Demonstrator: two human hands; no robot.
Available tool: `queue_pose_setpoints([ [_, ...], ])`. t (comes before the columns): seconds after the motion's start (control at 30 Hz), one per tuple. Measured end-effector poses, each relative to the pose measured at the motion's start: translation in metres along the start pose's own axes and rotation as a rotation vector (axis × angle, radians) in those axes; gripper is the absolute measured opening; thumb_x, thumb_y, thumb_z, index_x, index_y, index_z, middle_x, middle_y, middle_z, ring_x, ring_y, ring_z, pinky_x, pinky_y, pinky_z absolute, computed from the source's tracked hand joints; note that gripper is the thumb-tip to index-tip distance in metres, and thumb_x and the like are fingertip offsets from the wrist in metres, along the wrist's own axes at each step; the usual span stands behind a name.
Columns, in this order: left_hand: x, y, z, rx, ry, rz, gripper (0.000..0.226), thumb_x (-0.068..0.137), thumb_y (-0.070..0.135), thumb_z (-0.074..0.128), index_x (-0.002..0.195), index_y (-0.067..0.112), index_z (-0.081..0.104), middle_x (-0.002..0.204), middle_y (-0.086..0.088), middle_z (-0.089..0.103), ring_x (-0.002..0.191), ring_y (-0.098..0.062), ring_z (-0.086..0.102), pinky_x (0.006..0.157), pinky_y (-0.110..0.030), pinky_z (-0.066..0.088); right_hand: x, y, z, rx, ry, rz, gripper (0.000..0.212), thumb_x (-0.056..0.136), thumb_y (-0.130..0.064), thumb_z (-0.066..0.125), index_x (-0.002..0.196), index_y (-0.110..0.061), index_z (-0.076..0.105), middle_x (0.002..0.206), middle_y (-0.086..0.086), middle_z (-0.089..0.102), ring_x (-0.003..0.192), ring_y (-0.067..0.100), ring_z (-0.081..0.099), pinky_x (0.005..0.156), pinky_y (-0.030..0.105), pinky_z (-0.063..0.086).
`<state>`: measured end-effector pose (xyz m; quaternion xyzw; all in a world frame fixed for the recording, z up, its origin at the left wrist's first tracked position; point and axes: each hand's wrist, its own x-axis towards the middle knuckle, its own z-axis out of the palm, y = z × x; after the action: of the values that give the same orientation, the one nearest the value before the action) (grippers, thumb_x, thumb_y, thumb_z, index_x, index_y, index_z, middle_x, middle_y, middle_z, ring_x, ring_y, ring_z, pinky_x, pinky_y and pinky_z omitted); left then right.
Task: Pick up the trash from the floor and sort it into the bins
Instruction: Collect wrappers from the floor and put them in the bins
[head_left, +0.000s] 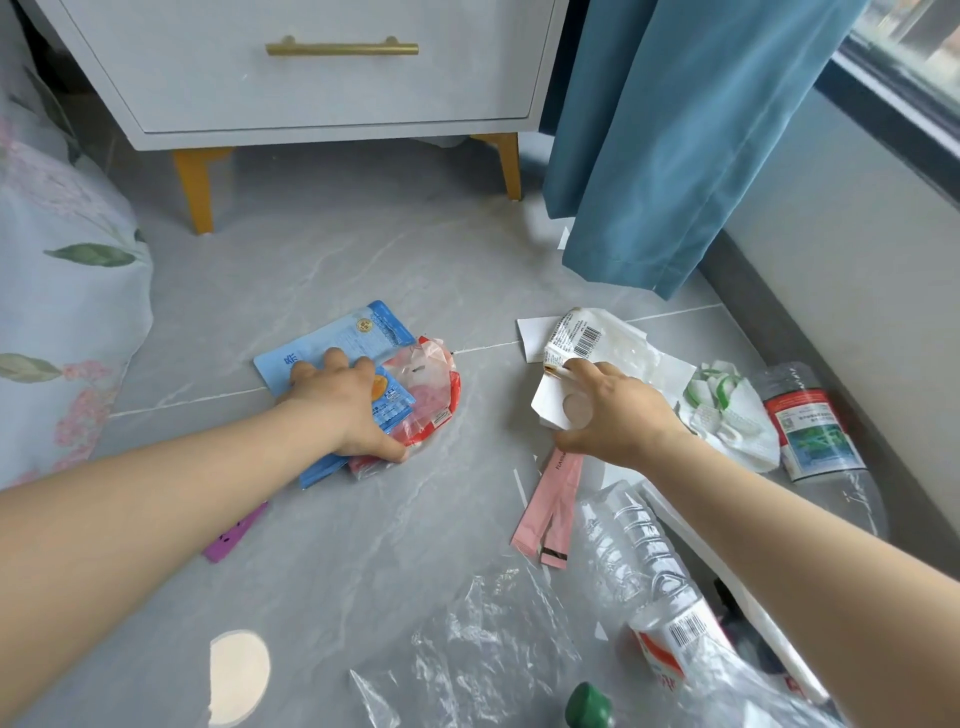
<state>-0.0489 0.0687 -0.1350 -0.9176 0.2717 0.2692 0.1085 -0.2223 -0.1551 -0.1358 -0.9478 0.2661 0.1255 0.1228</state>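
left hand (343, 408): on the floor pile left of centre, fingers bent over it, fingertips on the blue pouch (337, 343), thumb hooked at the pile's near edge; grip looks closed round the pouch.
right hand (615, 415): fingers curled, thumb below, pinching a white card (550, 402); a barcode wrapper (576, 332) rises from the same grip.
pouch: flat on the floor (322, 260), across a tile joint, partly under the left hand.
packet (397, 402): small, blue with an orange spot, on the pouch, half covered by the hand.
red wrapper (434, 384): clear and red, crumpled, touching the pile's right side.
paper (535, 332): white sheet, flat, behind the barcode wrapper.
mask (727, 415): white with green loops, just right of the right hand.
labelled bottle (810, 431): on its side by the wall, beside the mask.
pink sachet (556, 499): long, flat, under the right wrist.
clear bottle (639, 561): crushed, lying under the right forearm.
film (483, 639): clear plastic, crumpled, near foreground.
green cap (589, 706): at the bottom edge.
purple strip (234, 535): partly hidden under the left forearm.
cream disc (239, 670): bottom left; what it is, cannot tell.
nightstand (311, 78): white, gold handle, yellow legs, at the back.
curtain (675, 130): blue, hanging right of the nightstand.
bedding (62, 260): floral, far left.
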Motion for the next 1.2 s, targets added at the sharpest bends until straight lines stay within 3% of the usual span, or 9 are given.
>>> queue_pose_setpoints([
  [0.43, -0.006, 0.005, -0.015, 0.016, 0.025, 0.016, 0.076, 0.066, 0.06, 0.067, 0.124, 0.02, 0.038, 0.122, -0.008, 0.035, 0.105, -0.033, 0.045, 0.082, -0.033, 0.039, 0.01, 0.0, -0.006, -0.038, 0.038, 0.045, 0.058, 0.071, -0.054, 0.07, 0.112, -0.024, 0.044, 0.109, -0.001, 0.056, 0.098, 0.027, 0.059, 0.069, 0.031, 0.04],
  [0.6, -0.004, 0.007, -0.019, 0.021, 0.029, 0.026, 0.068, 0.069, 0.054, 0.067, 0.121, 0.019, 0.04, 0.118, -0.008, 0.036, 0.089, -0.027, 0.041, 0.079, -0.031, 0.038, 0.011, 0.001, -0.007, -0.007, 0.08, 0.071, 0.06, 0.066, -0.05, 0.073, 0.113, -0.025, 0.045, 0.108, -0.001, 0.057, 0.099, 0.027, 0.057, 0.069, 0.029, 0.037],
  [0.7, -0.004, 0.008, -0.02, 0.034, 0.029, 0.028, 0.069, 0.07, 0.054, 0.067, 0.123, 0.019, 0.039, 0.12, -0.009, 0.037, 0.092, -0.028, 0.043, 0.079, -0.03, 0.037, 0.01, 0.002, -0.015, 0.116, 0.101, 0.125, 0.046, 0.065, -0.045, 0.072, 0.093, -0.023, 0.043, 0.089, -0.004, 0.058, 0.088, 0.025, 0.057, 0.061, 0.029, 0.035],
  [0.77, -0.004, 0.008, -0.019, 0.047, 0.034, 0.03, 0.071, 0.07, 0.055, 0.067, 0.124, 0.019, 0.038, 0.121, -0.009, 0.037, 0.088, -0.027, 0.039, 0.079, -0.031, 0.037, 0.012, 0.008, -0.023, 0.309, 0.079, 0.181, 0.043, 0.066, -0.042, 0.072, 0.096, -0.023, 0.048, 0.087, -0.002, 0.06, 0.085, 0.023, 0.058, 0.061, 0.029, 0.042],
  [0.87, -0.003, 0.008, -0.018, 0.06, 0.04, 0.027, 0.071, 0.07, 0.055, 0.066, 0.125, 0.019, 0.037, 0.121, -0.009, 0.037, 0.087, -0.027, 0.038, 0.079, -0.03, 0.037, 0.018, 0.02, -0.031, 0.554, 0.024, 0.266, 0.061, 0.071, -0.038, 0.074, 0.124, -0.027, 0.046, 0.102, -0.001, 0.064, 0.088, 0.019, 0.062, 0.072, 0.032, 0.051],
  [0.97, -0.002, 0.008, -0.019, 0.072, 0.041, 0.029, 0.072, 0.07, 0.055, 0.065, 0.125, 0.019, 0.037, 0.121, -0.009, 0.037, 0.087, -0.026, 0.038, 0.081, -0.032, 0.038, 0.03, 0.032, -0.031, 0.689, -0.003, 0.315, 0.101, 0.072, -0.043, 0.077, 0.151, -0.031, 0.014, 0.141, 0.003, 0.046, 0.121, 0.023, 0.052, 0.091, 0.034, 0.046],
  [1.03, -0.002, 0.009, -0.019, 0.072, 0.038, 0.028, 0.072, 0.07, 0.054, 0.066, 0.125, 0.019, 0.037, 0.12, -0.008, 0.037, 0.087, -0.026, 0.038, 0.081, -0.031, 0.038, 0.039, 0.037, -0.032, 0.695, -0.021, 0.348, 0.115, 0.071, -0.049, 0.077, 0.153, -0.031, -0.002, 0.155, 0.005, 0.025, 0.138, 0.026, 0.035, 0.107, 0.038, 0.036],
  [1.2, -0.002, 0.01, -0.02, 0.063, 0.037, 0.026, 0.072, 0.07, 0.053, 0.066, 0.126, 0.019, 0.037, 0.121, -0.008, 0.036, 0.089, -0.027, 0.04, 0.078, -0.03, 0.038, 0.054, 0.04, -0.035, 0.783, -0.01, 0.4, 0.134, 0.065, -0.051, 0.081, 0.149, -0.029, -0.02, 0.16, 0.003, 0.01, 0.143, 0.027, 0.026, 0.114, 0.043, 0.03],
])
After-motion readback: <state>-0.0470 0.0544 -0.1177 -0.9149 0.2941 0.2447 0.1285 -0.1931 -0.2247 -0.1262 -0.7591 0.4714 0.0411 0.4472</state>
